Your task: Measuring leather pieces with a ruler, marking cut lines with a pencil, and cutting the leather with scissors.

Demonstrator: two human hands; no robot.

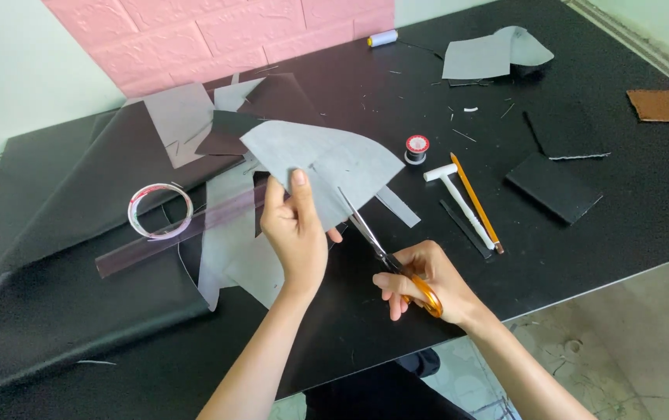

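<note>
Above the black tabletop [599, 233], the left hand [297, 237] pinches a grey sheet [334, 167] while the right hand [420, 284] grips orange-handled scissors [385, 253] cutting it; the limp sheet could buckle, skewing the cut.

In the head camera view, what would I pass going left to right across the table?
Tape roll → left hand → scissors → small spool → pencil → black square → brown patch.

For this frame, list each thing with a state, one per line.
left hand: pinching the grey sheet, held up
right hand: gripping the scissors, blades at the sheet's edge
tape roll: lying flat
pencil: lying flat, untouched
thread spool: upright
</note>
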